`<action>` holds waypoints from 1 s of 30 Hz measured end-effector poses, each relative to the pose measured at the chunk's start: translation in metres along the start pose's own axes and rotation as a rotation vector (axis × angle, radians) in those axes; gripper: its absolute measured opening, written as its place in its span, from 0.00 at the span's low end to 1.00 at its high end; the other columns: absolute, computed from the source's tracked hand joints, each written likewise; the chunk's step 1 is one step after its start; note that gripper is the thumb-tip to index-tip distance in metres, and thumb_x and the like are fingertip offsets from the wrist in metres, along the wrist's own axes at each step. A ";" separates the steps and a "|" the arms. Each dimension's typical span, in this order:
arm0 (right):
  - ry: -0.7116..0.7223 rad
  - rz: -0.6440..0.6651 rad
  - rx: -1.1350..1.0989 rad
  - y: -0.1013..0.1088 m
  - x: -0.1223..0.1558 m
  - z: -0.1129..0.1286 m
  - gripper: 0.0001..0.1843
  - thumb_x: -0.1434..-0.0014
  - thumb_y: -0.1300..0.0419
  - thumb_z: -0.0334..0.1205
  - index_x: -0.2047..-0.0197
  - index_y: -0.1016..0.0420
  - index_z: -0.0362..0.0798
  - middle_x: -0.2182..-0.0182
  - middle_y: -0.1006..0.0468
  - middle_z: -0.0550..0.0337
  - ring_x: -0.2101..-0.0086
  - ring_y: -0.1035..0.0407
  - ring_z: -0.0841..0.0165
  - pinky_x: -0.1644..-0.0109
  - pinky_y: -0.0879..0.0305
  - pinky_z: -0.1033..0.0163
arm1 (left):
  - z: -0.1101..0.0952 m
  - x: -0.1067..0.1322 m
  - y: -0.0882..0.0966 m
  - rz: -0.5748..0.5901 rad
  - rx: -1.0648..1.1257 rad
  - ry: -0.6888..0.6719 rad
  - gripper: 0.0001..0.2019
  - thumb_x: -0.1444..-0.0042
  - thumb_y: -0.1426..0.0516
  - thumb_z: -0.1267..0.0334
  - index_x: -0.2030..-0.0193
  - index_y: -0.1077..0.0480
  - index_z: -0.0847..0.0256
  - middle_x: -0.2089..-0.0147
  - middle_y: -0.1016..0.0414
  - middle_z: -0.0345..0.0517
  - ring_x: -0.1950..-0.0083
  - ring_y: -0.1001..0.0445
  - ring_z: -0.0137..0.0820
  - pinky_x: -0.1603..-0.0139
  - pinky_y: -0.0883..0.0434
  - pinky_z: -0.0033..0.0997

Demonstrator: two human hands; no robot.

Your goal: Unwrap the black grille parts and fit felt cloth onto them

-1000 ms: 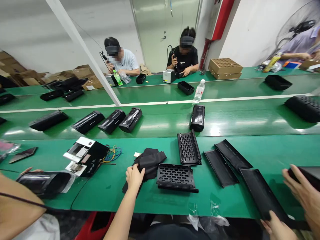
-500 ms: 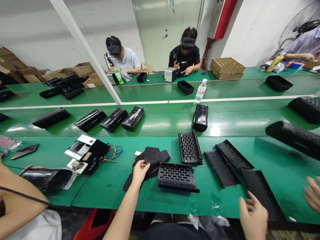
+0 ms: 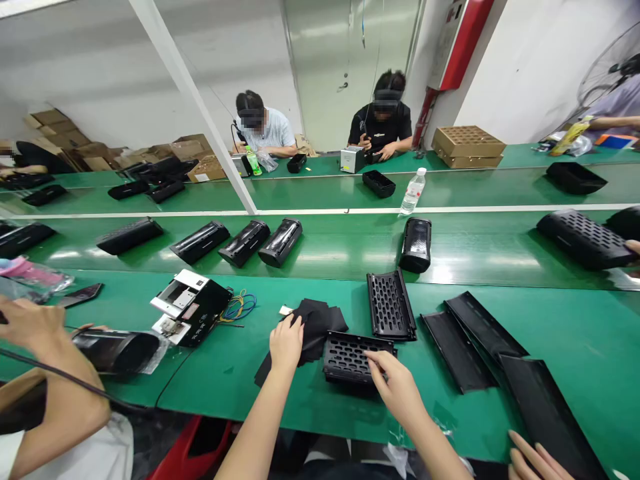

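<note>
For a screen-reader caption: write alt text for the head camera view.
The person's left hand rests on a pile of black fabric pieces while the right hand touches a black perforated plastic grille on a green workbench.

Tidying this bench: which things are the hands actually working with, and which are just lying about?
In hand: black fabric pieces under the left hand; perforated grille panel under the right hand.
Lying about: second grille panel, long black trays, coloured wires, water bottle, speaker housings.

The right hand [image 3: 397, 390] has come in from the right onto the near perforated panel [image 3: 350, 357]
</note>
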State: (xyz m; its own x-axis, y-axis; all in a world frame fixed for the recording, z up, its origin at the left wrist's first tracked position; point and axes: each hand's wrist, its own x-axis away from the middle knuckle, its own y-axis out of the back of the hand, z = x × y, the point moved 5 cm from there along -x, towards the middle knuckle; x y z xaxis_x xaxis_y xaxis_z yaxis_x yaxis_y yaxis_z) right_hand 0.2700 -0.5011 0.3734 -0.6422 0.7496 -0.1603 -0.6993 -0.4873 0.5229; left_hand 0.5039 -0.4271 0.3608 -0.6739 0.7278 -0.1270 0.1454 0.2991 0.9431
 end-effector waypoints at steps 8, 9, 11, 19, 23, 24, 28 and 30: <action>-0.011 0.026 0.116 0.003 -0.009 -0.007 0.14 0.44 0.54 0.39 0.58 0.30 0.49 0.65 0.25 0.55 0.66 0.30 0.65 0.64 0.33 0.62 | 0.002 -0.010 0.018 -0.007 0.248 -0.030 0.14 0.46 0.53 0.61 0.61 0.29 0.61 0.62 0.25 0.48 0.61 0.28 0.34 0.59 0.34 0.30; -0.013 0.033 0.110 0.002 -0.011 -0.006 0.14 0.44 0.53 0.39 0.58 0.31 0.49 0.65 0.25 0.55 0.68 0.30 0.66 0.64 0.33 0.62 | 0.001 -0.012 0.022 -0.012 0.277 -0.030 0.15 0.46 0.53 0.60 0.61 0.29 0.62 0.62 0.25 0.48 0.62 0.28 0.33 0.60 0.34 0.29; -0.020 0.045 0.093 0.001 -0.017 -0.003 0.14 0.44 0.54 0.38 0.57 0.32 0.48 0.66 0.26 0.55 0.71 0.31 0.67 0.66 0.33 0.63 | -0.006 -0.017 0.028 -0.014 0.324 -0.034 0.15 0.46 0.53 0.57 0.63 0.29 0.62 0.65 0.25 0.47 0.64 0.28 0.33 0.63 0.33 0.28; 0.139 0.072 0.072 -0.027 -0.060 0.034 0.15 0.45 0.52 0.37 0.53 0.35 0.48 0.60 0.28 0.53 0.59 0.34 0.64 0.55 0.36 0.58 | -0.037 -0.022 0.023 0.169 0.990 0.169 0.12 0.54 0.45 0.56 0.71 0.30 0.63 0.76 0.29 0.39 0.73 0.32 0.28 0.73 0.36 0.24; 0.153 0.061 0.172 -0.057 -0.076 0.041 0.29 0.52 0.43 0.41 0.46 0.43 0.46 0.52 0.33 0.48 0.52 0.39 0.58 0.52 0.37 0.53 | -0.038 -0.015 0.010 0.210 1.053 0.253 0.14 0.58 0.43 0.53 0.75 0.32 0.64 0.82 0.34 0.36 0.80 0.37 0.24 0.80 0.40 0.22; 0.154 0.061 0.186 -0.064 -0.077 0.041 0.33 0.53 0.41 0.41 0.44 0.45 0.46 0.51 0.34 0.47 0.52 0.39 0.57 0.52 0.37 0.53 | -0.038 -0.013 0.007 0.221 1.065 0.270 0.15 0.59 0.43 0.52 0.74 0.32 0.64 0.82 0.34 0.36 0.80 0.37 0.23 0.80 0.40 0.22; 0.185 0.078 0.187 -0.079 -0.075 0.037 0.34 0.51 0.44 0.40 0.42 0.50 0.43 0.52 0.32 0.46 0.54 0.37 0.58 0.54 0.36 0.55 | -0.033 -0.009 0.000 0.249 1.115 0.354 0.18 0.61 0.42 0.49 0.72 0.33 0.64 0.80 0.33 0.37 0.80 0.35 0.23 0.81 0.39 0.21; 0.202 0.086 0.166 -0.081 -0.073 0.034 0.28 0.48 0.47 0.39 0.43 0.45 0.43 0.54 0.30 0.47 0.55 0.35 0.59 0.54 0.35 0.56 | -0.032 -0.009 -0.001 0.266 1.144 0.395 0.18 0.61 0.42 0.48 0.72 0.33 0.64 0.79 0.32 0.37 0.79 0.34 0.24 0.79 0.37 0.22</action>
State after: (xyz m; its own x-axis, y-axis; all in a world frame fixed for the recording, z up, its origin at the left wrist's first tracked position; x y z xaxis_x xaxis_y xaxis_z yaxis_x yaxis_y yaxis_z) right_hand 0.3843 -0.5015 0.3718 -0.7586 0.5955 -0.2645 -0.5890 -0.4531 0.6692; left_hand 0.4867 -0.4538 0.3708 -0.6702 0.6718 0.3155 0.7258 0.6820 0.0898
